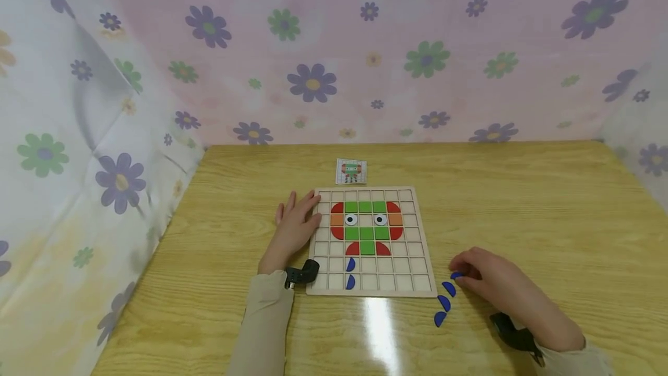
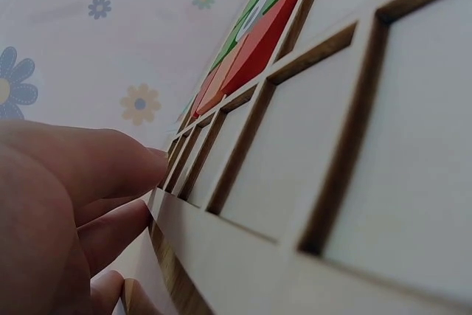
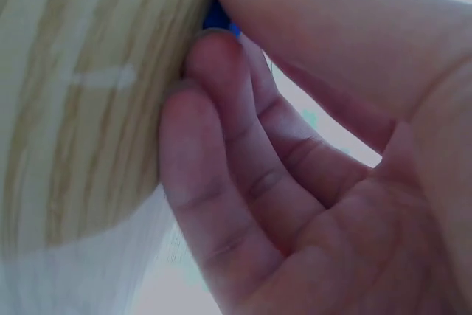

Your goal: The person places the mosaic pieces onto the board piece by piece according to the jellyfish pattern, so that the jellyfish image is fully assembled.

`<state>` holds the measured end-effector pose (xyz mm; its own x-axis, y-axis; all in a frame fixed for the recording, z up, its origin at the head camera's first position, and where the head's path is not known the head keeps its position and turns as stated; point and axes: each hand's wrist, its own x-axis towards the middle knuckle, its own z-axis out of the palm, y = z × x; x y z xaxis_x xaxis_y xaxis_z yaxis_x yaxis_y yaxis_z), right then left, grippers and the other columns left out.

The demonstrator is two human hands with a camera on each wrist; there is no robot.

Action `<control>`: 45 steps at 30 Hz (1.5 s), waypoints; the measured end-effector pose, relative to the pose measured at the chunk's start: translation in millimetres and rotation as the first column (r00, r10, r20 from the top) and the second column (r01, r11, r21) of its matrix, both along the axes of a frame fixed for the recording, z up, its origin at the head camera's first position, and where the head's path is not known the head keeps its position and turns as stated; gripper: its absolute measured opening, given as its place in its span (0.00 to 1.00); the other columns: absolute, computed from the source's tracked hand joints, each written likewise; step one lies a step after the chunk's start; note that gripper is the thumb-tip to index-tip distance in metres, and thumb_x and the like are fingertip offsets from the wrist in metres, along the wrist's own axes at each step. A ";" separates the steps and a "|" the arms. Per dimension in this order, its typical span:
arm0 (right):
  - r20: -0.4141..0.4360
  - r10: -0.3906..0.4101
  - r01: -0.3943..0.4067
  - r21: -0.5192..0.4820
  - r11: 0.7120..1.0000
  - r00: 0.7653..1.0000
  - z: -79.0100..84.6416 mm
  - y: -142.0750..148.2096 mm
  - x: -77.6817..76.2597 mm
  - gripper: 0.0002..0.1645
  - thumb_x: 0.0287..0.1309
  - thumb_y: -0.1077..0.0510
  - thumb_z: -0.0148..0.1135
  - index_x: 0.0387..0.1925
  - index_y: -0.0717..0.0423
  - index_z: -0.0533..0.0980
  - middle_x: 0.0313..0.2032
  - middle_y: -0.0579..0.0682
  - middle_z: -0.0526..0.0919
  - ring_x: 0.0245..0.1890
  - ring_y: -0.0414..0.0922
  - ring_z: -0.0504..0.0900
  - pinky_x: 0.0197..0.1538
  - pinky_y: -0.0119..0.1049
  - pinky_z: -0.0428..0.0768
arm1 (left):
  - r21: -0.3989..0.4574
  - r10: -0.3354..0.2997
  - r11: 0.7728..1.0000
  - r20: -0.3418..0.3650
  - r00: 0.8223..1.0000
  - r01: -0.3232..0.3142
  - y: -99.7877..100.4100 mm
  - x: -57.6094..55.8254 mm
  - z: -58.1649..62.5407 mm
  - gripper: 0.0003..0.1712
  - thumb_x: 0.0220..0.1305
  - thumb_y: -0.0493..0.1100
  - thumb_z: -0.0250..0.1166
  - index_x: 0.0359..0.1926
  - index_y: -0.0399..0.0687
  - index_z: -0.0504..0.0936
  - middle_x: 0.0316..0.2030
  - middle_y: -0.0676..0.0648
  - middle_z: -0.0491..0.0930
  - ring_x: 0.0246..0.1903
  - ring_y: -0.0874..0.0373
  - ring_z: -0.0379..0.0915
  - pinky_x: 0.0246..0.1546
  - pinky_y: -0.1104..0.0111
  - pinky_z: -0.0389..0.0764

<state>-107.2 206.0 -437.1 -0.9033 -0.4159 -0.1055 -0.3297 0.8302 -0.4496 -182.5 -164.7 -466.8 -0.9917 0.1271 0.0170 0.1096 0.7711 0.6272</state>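
Note:
A wooden grid board (image 1: 425, 271) lies on the table with colored pieces set in its squares. Green squares (image 1: 367, 233), red rounded pieces (image 1: 395, 233), orange squares (image 1: 395, 219) and two eye discs (image 1: 351, 219) form a figure; two blue half-circle pieces (image 1: 351, 282) sit below it. My left hand (image 1: 292, 230) rests against the board's left edge, its fingertips touching the rim. Right of the board, my right hand (image 1: 493, 274) pinches a blue half-circle (image 1: 456, 275) between thumb and fingers at the tabletop; the fingers partly hide it in the right wrist view.
Three more blue half-circles (image 1: 443, 303) lie in a slanting row by the board's lower right corner. A small picture card (image 1: 351, 172) showing a similar figure lies behind the board. Flower-patterned cloth (image 1: 313, 83) hangs behind the wooden table (image 1: 522, 202).

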 end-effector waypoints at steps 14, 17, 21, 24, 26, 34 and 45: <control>0.001 -0.020 0.020 -0.008 1.000 1.000 2.1 1.2 -0.1 0.08 0.48 0.59 0.64 0.32 0.45 0.76 0.27 0.36 0.72 0.26 0.32 0.70 0.29 0.31 0.70 | 0.006 0.000 1.000 -0.002 1.000 0.000 -0.2 -0.1 0.9 0.25 0.64 0.48 0.50 0.63 0.56 0.64 0.65 0.55 0.54 0.67 0.49 0.30 0.60 0.52 0.27; 0.029 -0.042 0.042 -0.012 0.999 0.999 2.6 1.7 -1.3 0.08 0.50 0.58 0.63 0.35 0.47 0.77 0.29 0.38 0.73 0.26 0.34 0.70 0.29 0.32 0.70 | 0.007 -0.005 1.000 0.013 1.000 0.004 -0.5 -0.4 0.1 0.25 0.65 0.48 0.49 0.63 0.57 0.64 0.66 0.56 0.53 0.67 0.50 0.29 0.59 0.52 0.26; 0.021 -0.069 0.069 -0.002 0.998 0.997 2.9 2.4 -3.5 0.09 0.51 0.57 0.62 0.37 0.49 0.78 0.31 0.40 0.75 0.28 0.37 0.72 0.31 0.35 0.72 | 0.018 -0.002 1.000 0.003 1.000 0.002 0.0 -1.5 0.7 0.25 0.65 0.48 0.48 0.63 0.57 0.64 0.66 0.56 0.53 0.67 0.50 0.29 0.59 0.53 0.26; 0.018 -0.085 0.085 0.003 0.996 0.996 2.7 1.9 -4.1 0.08 0.51 0.58 0.62 0.35 0.49 0.78 0.31 0.41 0.75 0.29 0.37 0.73 0.31 0.36 0.72 | 0.019 -0.004 1.000 -0.009 1.000 0.004 0.3 -2.0 1.3 0.25 0.65 0.47 0.48 0.63 0.56 0.64 0.66 0.55 0.53 0.67 0.49 0.30 0.59 0.52 0.26; 0.035 -0.091 0.091 0.001 0.996 0.995 1.9 1.4 -4.0 0.07 0.50 0.58 0.62 0.34 0.49 0.78 0.31 0.41 0.75 0.29 0.38 0.73 0.31 0.36 0.72 | 0.015 -0.003 1.000 0.000 1.000 0.003 0.2 -1.6 1.4 0.25 0.65 0.47 0.49 0.63 0.56 0.64 0.66 0.56 0.53 0.67 0.49 0.30 0.59 0.52 0.26; 0.092 -0.116 0.119 -0.030 0.992 0.989 0.7 1.9 -3.5 0.07 0.50 0.57 0.62 0.34 0.50 0.76 0.32 0.42 0.77 0.30 0.39 0.74 0.31 0.36 0.73 | 0.019 -0.005 1.000 0.012 1.000 0.005 0.7 -0.9 0.2 0.25 0.64 0.48 0.49 0.63 0.56 0.64 0.66 0.56 0.53 0.67 0.49 0.29 0.59 0.52 0.26; 0.004 -0.074 0.074 -0.116 0.990 0.997 -3.5 10.0 -0.8 0.09 0.55 0.58 0.58 0.39 0.45 0.77 0.33 0.37 0.76 0.28 0.33 0.71 0.31 0.31 0.71 | 0.008 0.003 1.000 0.017 1.000 -0.003 0.2 0.9 -0.3 0.25 0.64 0.48 0.50 0.63 0.57 0.64 0.66 0.56 0.53 0.67 0.49 0.30 0.60 0.53 0.26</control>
